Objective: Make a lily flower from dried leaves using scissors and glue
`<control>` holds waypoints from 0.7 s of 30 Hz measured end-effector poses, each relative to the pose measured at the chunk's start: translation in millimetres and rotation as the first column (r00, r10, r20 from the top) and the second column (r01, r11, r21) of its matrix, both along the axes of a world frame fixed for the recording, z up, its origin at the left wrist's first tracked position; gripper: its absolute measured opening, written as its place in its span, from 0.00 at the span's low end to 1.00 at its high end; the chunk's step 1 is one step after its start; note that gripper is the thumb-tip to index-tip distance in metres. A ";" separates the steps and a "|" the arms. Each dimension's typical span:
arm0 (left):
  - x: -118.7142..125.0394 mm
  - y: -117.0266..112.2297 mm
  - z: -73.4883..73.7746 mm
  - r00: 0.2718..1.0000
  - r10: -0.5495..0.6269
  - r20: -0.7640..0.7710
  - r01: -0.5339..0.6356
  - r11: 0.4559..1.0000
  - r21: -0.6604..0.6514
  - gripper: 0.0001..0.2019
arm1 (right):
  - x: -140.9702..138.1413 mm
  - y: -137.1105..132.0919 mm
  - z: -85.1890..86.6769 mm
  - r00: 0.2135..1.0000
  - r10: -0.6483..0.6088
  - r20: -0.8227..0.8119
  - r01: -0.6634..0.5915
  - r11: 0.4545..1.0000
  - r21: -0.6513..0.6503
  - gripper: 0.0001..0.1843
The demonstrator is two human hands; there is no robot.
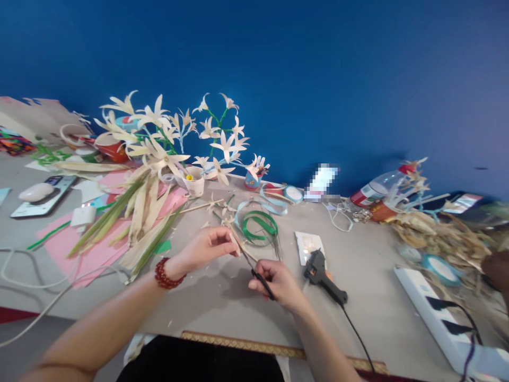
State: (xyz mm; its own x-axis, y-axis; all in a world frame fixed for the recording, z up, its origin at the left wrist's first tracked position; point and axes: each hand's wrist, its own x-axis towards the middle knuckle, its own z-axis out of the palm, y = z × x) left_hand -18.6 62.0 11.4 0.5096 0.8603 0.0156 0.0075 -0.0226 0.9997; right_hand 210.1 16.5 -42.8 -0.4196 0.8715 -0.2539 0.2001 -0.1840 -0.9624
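Observation:
My left hand [210, 248], with a red beaded bracelet [169, 276] at its wrist, pinches a small pale strip of husk [234, 237] between thumb and fingertips. In my right hand [278, 281] are black-handled scissors [260, 279], their blades pointing up and left toward that strip. Whether the blades touch it, I cannot tell. Just beyond my hands lie a coil of green ribbon [258, 217] and some thin dark wires [277, 246]. A black glue gun [323, 275] rests to the right of my right hand, partly over a white packet [306, 244].
Husk flowers [165, 154] stand in a white cup [194, 184] by the blue wall. Dried husks [145, 212] lie on pink paper [95, 265] at left. A power strip [421, 307], a plastic bottle [376, 185] and a husk pile [433, 233] occupy the right.

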 end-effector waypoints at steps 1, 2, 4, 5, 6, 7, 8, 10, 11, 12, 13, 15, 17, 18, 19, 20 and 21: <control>-0.2 0.1 0.0 1.000 -0.003 0.000 0.003 1.000 0.006 0.10 | 0.0 0.2 -0.3 1.000 -0.006 0.003 0.006 1.000 0.006 0.27; -0.3 0.2 0.1 1.000 -0.007 0.000 0.007 1.000 0.013 0.10 | -0.1 0.3 -0.4 1.000 -0.012 0.006 0.012 1.000 0.011 0.27; -0.5 0.2 0.2 1.000 -0.017 0.001 0.017 0.999 0.030 0.10 | -0.3 0.4 -0.2 1.000 -0.019 0.008 0.019 1.000 0.009 0.27; -0.7 0.1 0.1 1.000 -0.026 0.003 0.026 0.999 0.037 0.10 | -0.5 0.3 0.3 1.000 -0.020 0.006 0.020 1.000 0.004 0.27; -0.9 0.1 -0.2 0.999 -0.038 0.003 0.038 0.998 0.042 0.10 | -0.7 0.2 0.9 1.000 -0.016 0.000 0.016 1.000 -0.005 0.27; -1.3 0.0 -0.7 0.999 -0.053 0.002 0.053 0.998 0.042 0.09 | -0.9 0.0 1.8 1.000 -0.009 -0.009 0.009 1.000 -0.014 0.27; -1.6 0.0 -1.4 0.998 -0.068 -0.005 0.068 0.997 0.039 0.09 | -1.1 -0.1 2.9 1.000 -0.002 -0.014 0.002 1.000 -0.022 0.27; -2.5 -0.1 -3.2 0.996 -0.089 -0.028 0.090 0.996 0.027 0.09 | -1.4 -0.2 5.8 1.000 0.006 -0.005 -0.006 1.000 -0.025 0.27; -2.8 0.0 -4.1 0.994 -0.096 -0.046 0.097 0.995 0.022 0.09 | -1.4 -0.1 7.4 1.000 0.008 0.007 -0.008 1.000 -0.023 0.27; -3.2 0.1 -5.0 0.993 -0.102 -0.063 0.103 0.994 0.020 0.09 | -1.3 0.0 8.9 1.000 0.010 0.022 -0.010 1.000 -0.018 0.28; -3.5 0.1 -5.7 0.991 -0.109 -0.079 0.111 0.994 0.016 0.09 | -1.2 0.1 10.2 0.999 0.013 0.035 -0.012 1.000 -0.013 0.28; -4.0 0.2 -6.7 0.987 -0.126 -0.101 0.126 0.992 0.002 0.10 | -0.9 0.2 11.9 0.998 0.023 0.052 -0.023 1.000 -0.004 0.27; -4.2 0.3 -7.1 0.983 -0.141 -0.119 0.140 0.990 -0.017 0.09 | -0.7 0.1 12.4 0.997 0.032 0.063 -0.032 0.999 0.006 0.26; -4.3 0.4 -7.2 0.981 -0.146 -0.129 0.144 0.989 -0.023 0.09 | -0.7 0.0 12.4 0.997 0.037 0.065 -0.037 0.999 0.007 0.26; -4.4 0.6 -7.3 0.979 -0.151 -0.139 0.149 0.988 -0.025 0.09 | -0.8 -0.2 12.4 0.997 0.041 0.063 -0.041 0.999 0.006 0.26; -4.5 0.8 -7.4 0.977 -0.158 -0.146 0.156 0.987 -0.024 0.09 | -0.9 -0.3 12.4 0.997 0.046 0.059 -0.046 0.999 0.003 0.27; -4.6 1.0 -7.6 0.975 -0.166 -0.151 0.164 0.986 -0.022 0.09 | -0.9 -0.4 12.4 0.997 0.051 0.055 -0.051 0.999 -0.002 0.27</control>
State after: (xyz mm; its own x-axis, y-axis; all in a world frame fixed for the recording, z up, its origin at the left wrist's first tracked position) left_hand -23.3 63.0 3.8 0.6404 0.7638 -0.0806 0.1559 -0.0264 0.9874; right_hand 209.1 16.2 -30.4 -0.4487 0.8493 -0.2780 0.2620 -0.1724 -0.9496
